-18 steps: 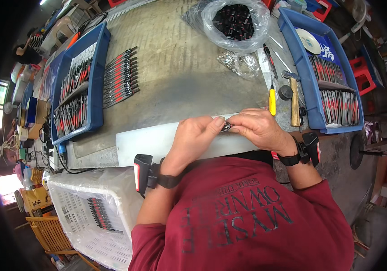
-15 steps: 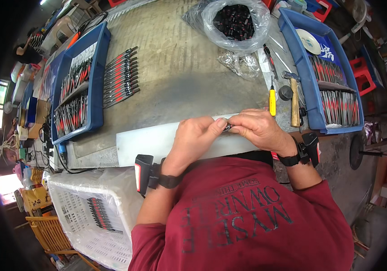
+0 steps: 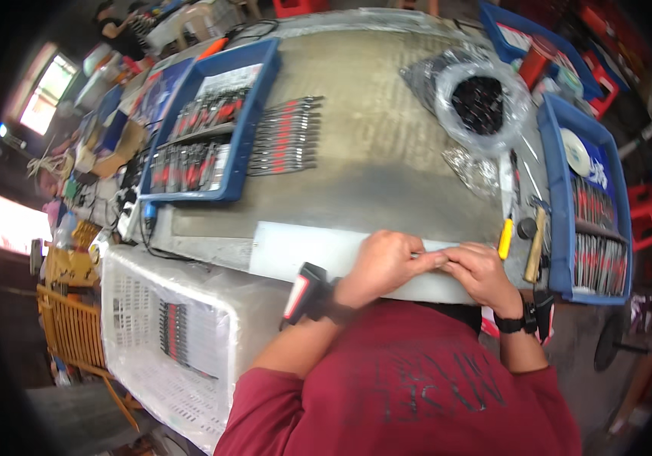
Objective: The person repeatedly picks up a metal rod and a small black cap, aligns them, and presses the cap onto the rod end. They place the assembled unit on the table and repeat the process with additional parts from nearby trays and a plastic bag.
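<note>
My left hand (image 3: pixel 389 264) and my right hand (image 3: pixel 484 275) meet over a white board (image 3: pixel 295 247) at the table's near edge. Thumbs and fingertips of both are pinched together around something small, which the fingers hide. Beyond the board, to the left, slim black-and-red tools (image 3: pixel 284 137) lie side by side in a row on the worn tabletop (image 3: pixel 364 114). Closest to my right hand are a yellow-handled screwdriver (image 3: pixel 505 239) and a hammer (image 3: pixel 536 245) with a wooden handle.
Blue trays (image 3: pixel 240 163) (image 3: pixel 555 190) of similar slim tools flank the work area. A clear plastic bag (image 3: pixel 520 99) of small black parts stands at the back right. Below left, a white plastic-lined basket (image 3: pixel 227 365) holds another row. A person (image 3: pixel 117 34) is far left.
The view has turned, so the table and trays sit further right and lower in the picture. My hands stay pinched together; the small dark piece glimpsed between them earlier is now hidden.
</note>
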The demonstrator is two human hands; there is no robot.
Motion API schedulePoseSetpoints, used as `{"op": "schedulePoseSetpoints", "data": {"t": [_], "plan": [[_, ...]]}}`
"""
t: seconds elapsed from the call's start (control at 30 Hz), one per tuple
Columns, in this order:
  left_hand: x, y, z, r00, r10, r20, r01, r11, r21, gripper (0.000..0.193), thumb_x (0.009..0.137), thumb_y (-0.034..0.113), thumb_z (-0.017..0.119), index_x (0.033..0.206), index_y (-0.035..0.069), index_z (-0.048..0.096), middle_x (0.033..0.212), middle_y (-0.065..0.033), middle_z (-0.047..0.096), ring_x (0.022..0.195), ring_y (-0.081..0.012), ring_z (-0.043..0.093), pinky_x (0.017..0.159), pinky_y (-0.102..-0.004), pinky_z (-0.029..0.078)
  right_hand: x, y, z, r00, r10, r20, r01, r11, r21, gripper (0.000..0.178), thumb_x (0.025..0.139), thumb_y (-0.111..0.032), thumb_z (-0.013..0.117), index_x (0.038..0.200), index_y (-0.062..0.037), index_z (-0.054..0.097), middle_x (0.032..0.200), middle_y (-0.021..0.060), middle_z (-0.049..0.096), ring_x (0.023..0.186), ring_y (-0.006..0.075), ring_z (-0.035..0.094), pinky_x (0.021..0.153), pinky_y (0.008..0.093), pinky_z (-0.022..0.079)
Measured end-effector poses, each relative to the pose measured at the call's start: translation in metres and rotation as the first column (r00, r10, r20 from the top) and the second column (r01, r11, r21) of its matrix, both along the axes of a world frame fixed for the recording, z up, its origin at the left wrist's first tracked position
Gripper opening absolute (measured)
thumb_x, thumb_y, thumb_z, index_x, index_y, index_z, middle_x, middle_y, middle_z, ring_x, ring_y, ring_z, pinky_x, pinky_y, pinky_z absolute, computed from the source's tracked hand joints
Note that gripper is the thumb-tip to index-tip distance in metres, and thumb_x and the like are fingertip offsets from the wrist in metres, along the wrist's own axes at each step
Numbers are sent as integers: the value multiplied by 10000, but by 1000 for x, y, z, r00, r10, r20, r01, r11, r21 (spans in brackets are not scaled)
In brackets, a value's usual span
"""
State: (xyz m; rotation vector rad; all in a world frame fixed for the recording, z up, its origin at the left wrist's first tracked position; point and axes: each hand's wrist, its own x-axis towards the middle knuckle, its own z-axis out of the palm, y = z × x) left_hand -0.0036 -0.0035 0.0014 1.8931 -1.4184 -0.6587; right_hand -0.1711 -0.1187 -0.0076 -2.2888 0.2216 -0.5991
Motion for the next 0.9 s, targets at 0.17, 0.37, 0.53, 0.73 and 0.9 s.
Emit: {"op": "schedulePoseSetpoints", "data": {"t": [0.17, 0.37, 0.53, 0.73, 0.9], "plan": [[6, 0, 5, 999, -42, -7, 42, 999, 24, 445, 830, 479, 636, 760, 40, 659, 638, -187, 604, 643, -383, 608, 605, -453, 476, 0, 3, -3, 993, -111, -47, 113, 992, 58, 232, 803, -83, 673, 1006, 21, 633, 890, 171, 655, 747, 314, 629, 678, 362, 494], [38, 4, 5, 1000, 1, 13, 1, 997, -82, 304, 857, 295, 633, 1049, 67, 573, 885, -183, 656, 800, -389, 622, 672, -448, 492, -4, 9, -15, 953, -276, -129, 300, 923, 240, 285, 835, -98, 646, 1093, 19, 619, 903, 155, 655, 796, 253, 642, 704, 315, 492], [79, 11, -10, 912, 240, 332, -196, 967, -161, 281, 827, 208, 642, 1068, 75, 580, 906, -141, 641, 834, -370, 601, 713, -453, 480, -5, 13, -22, 960, -235, -151, 261, 947, 186, 229, 840, -93, 621, 1048, 3, 625, 874, 169, 633, 787, 306, 612, 696, 352, 478], [125, 29, -34, 718, 432, 546, -324, 901, -288, 191, 761, 128, 689, 946, 103, 647, 829, -86, 631, 828, -309, 595, 697, -423, 471, -3, 12, -26, 977, -193, -88, 202, 974, 101, 176, 827, -70, 607, 986, 5, 623, 844, 179, 611, 783, 354, 574, 693, 395, 456], [145, 37, -50, 599, 477, 643, -364, 877, -312, 161, 749, 146, 700, 907, 127, 680, 858, -31, 637, 826, -259, 580, 706, -399, 427, -2, 11, -26, 980, -181, -76, 187, 979, 79, 167, 823, -59, 604, 977, 2, 624, 838, 173, 608, 779, 353, 571, 692, 397, 452]]}}
